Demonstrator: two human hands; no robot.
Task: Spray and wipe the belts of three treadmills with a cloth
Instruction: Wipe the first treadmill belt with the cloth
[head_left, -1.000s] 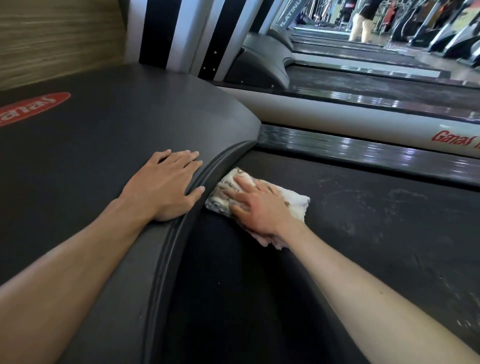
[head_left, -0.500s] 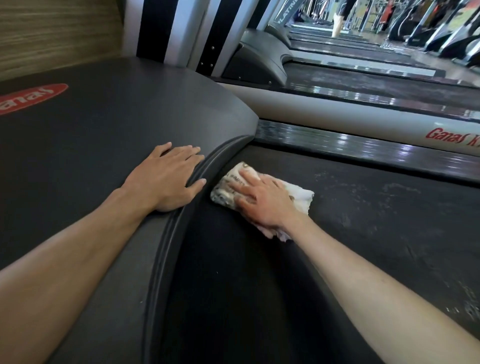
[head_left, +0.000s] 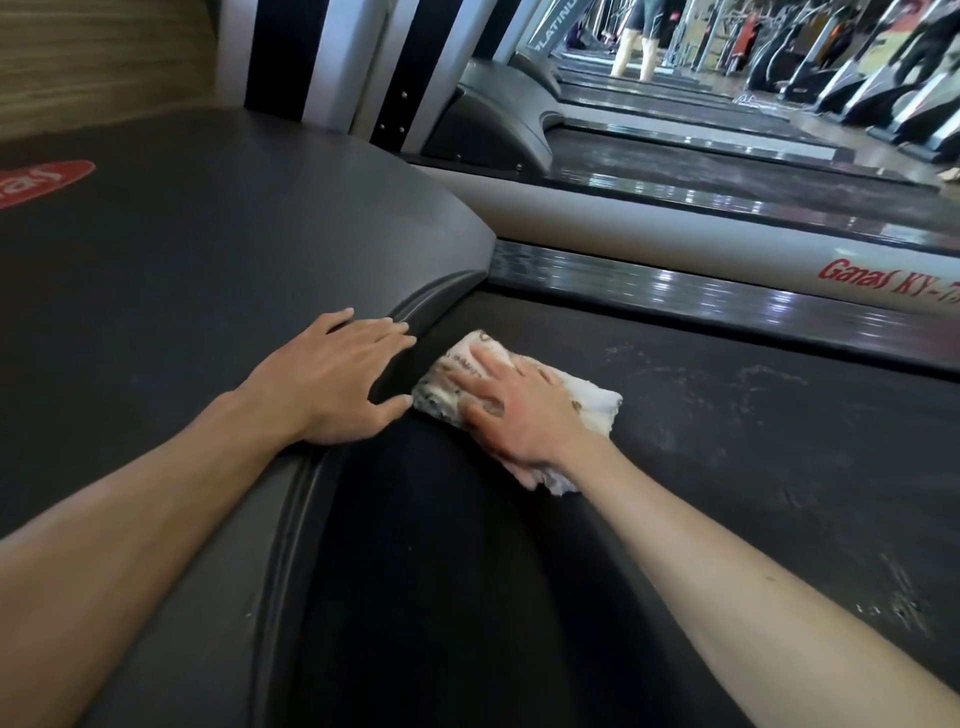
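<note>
Cloth unmoved, half hidden under right hand

A crumpled white printed cloth lies flat on the dark, smeared belt.

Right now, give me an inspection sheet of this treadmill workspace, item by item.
Surface: treadmill belt is dark, with pale streaks and smears to the right of the cloth.
Job's things: white printed cloth lies flat on the belt by the motor cover; no spray bottle seen.
Clutter: nothing seen.
Grippers: right hand presses flat on the cloth; left hand rests flat and empty on the motor cover's edge.
Cables: nothing seen.
Surroundings: a row of more treadmills beyond; a person's legs far off.
</note>
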